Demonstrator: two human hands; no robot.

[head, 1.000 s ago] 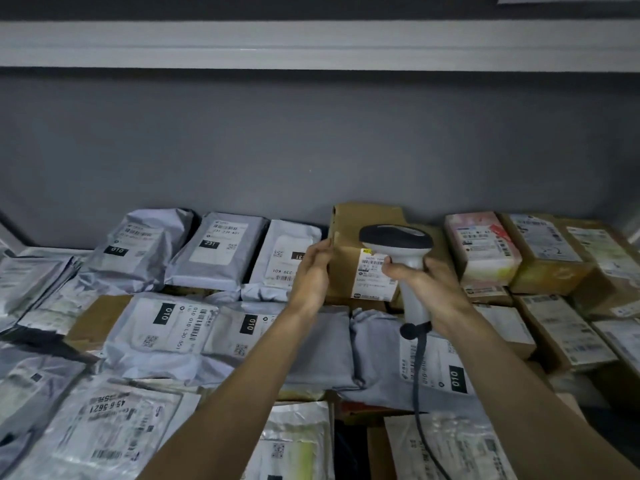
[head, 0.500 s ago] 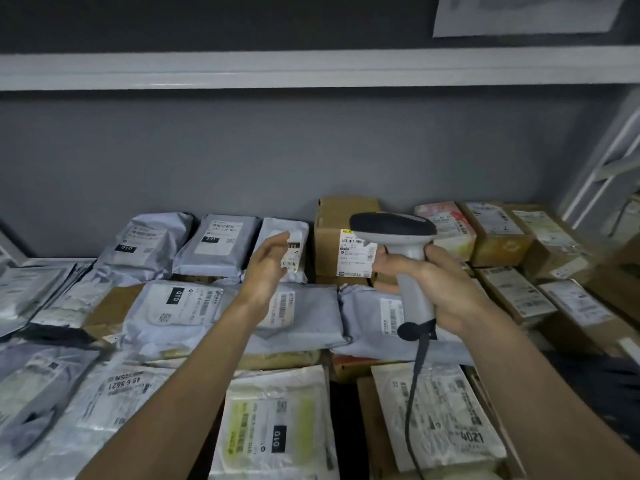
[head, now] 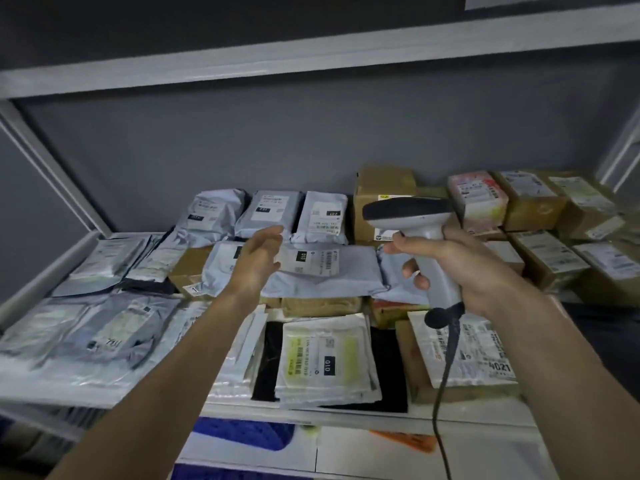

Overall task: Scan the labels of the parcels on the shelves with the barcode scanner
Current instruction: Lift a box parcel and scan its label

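I see the right hand [head: 464, 268] wrapped tight around the handle of the barcode scanner [head: 415, 223], whose black cable [head: 446, 368] hangs down. The scanner head points at the brown box [head: 381, 188] by the back wall. The left hand [head: 258, 261] is loose and holds nothing, in front of a grey bag [head: 322, 268] with a white label [head: 311, 259]. Parcels cover the white shelf [head: 346, 415], under another shelf board [head: 311, 53], with a grey wall [head: 277, 143] behind. Since a second ago, the left hand has let go of the box and moved left.
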